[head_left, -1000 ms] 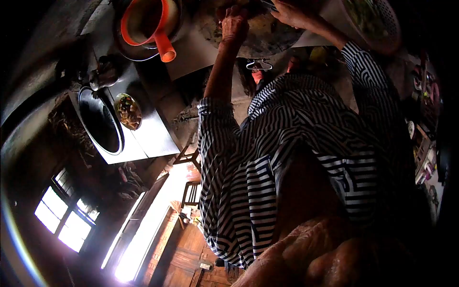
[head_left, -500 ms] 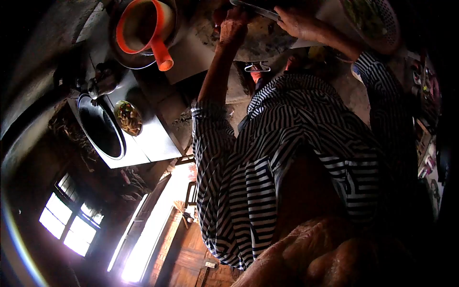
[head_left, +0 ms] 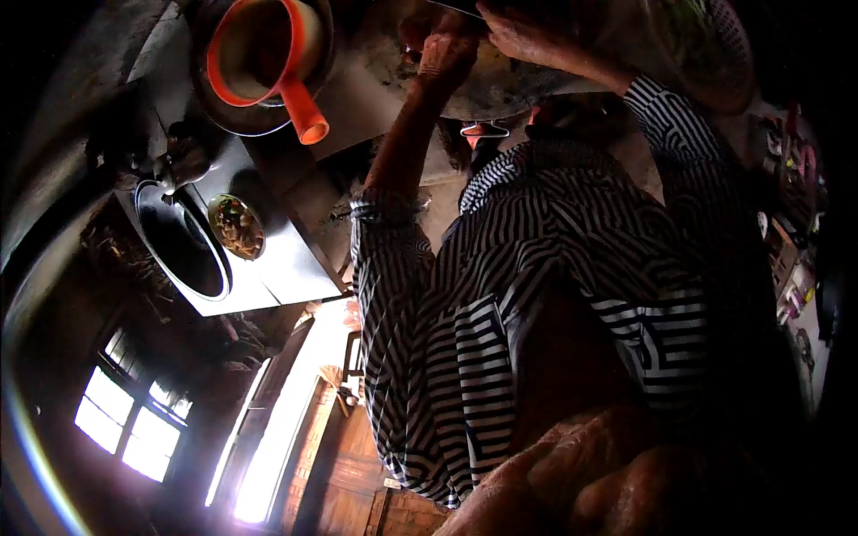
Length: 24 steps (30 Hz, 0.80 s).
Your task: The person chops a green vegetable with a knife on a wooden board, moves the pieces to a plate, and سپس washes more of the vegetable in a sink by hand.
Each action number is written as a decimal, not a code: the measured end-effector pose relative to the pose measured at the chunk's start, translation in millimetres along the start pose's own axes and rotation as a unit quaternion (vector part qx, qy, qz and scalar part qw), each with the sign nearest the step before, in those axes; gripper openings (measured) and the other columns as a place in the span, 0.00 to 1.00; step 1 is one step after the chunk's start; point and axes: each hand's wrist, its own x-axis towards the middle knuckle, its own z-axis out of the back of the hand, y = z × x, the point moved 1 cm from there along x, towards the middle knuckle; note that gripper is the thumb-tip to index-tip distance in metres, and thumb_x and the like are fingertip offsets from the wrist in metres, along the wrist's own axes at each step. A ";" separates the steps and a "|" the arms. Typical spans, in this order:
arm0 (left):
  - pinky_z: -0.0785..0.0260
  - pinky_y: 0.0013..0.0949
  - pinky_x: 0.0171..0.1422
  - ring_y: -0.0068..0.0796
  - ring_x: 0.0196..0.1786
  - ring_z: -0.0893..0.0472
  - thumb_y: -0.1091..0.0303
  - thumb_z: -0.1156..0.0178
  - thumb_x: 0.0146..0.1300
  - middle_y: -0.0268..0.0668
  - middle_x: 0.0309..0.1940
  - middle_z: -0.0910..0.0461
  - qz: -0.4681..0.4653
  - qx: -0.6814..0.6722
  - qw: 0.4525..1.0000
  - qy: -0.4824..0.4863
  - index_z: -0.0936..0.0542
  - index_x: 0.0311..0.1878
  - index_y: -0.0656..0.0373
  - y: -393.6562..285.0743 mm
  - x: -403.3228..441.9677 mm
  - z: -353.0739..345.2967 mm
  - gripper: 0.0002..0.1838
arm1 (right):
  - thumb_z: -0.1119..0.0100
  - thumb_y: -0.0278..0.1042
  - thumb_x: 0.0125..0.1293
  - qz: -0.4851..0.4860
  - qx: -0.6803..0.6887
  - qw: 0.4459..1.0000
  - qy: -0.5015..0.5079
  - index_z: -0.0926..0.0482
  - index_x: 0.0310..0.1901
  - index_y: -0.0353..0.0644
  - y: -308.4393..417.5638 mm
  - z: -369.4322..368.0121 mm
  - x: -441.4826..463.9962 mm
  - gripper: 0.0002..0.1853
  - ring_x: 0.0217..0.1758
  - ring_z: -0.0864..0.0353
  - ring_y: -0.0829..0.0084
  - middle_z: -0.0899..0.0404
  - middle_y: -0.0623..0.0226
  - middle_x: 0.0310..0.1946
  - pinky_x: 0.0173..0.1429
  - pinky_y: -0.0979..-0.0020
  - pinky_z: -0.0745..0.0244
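Note:
At the top of the view is a round, dark, stained board (head_left: 496, 87). My left hand (head_left: 449, 55) is on it with the fingers curled down, and what they press on is hidden. A dark reddish piece (head_left: 414, 34) lies beside that hand. My right hand (head_left: 529, 40) is closed round a knife at the upper edge, its handle hidden by the fingers. Only a thin part of the knife blade (head_left: 458, 9) shows, near my left fingers.
An orange scoop (head_left: 304, 114) rests over a round basin at upper left. On the pale counter (head_left: 259, 284) are a wide black pan (head_left: 183, 246) and a dish of cut food (head_left: 238, 229). A perforated basket (head_left: 735, 45) with greens stands at upper right.
The right hand has moved left and up with the knife, closer to the left hand. Less of the blade shows than half a second ago. The view has shifted slightly.

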 end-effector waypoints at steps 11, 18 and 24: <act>0.25 0.45 0.38 0.41 0.35 0.19 0.71 0.44 0.56 0.47 0.33 0.19 0.048 0.103 0.991 0.067 0.20 0.51 0.60 -14.7 6.0 7.5 0.18 | 0.51 0.43 0.73 0.136 0.081 0.987 0.016 0.31 0.66 0.40 -22.2 19.0 -61.1 0.24 0.65 0.29 0.53 0.28 0.49 0.63 0.74 0.50 0.45; 0.30 0.42 0.30 0.39 0.26 0.22 0.69 0.42 0.55 0.40 0.21 0.23 -0.006 0.117 0.991 0.071 0.19 0.36 0.58 7.6 -5.4 -7.9 0.07 | 0.59 0.43 0.77 0.038 0.007 0.999 -0.014 0.30 0.63 0.39 -39.9 41.1 -24.5 0.21 0.65 0.31 0.57 0.29 0.54 0.61 0.75 0.52 0.42; 0.29 0.48 0.47 0.42 0.41 0.21 0.70 0.43 0.58 0.44 0.37 0.20 0.137 0.030 0.982 0.130 0.19 0.42 0.59 24.9 -5.4 -18.9 0.10 | 0.61 0.39 0.77 0.032 -0.120 0.990 -0.072 0.25 0.54 0.35 -22.3 -5.2 -14.8 0.19 0.51 0.24 0.59 0.22 0.54 0.48 0.69 0.56 0.33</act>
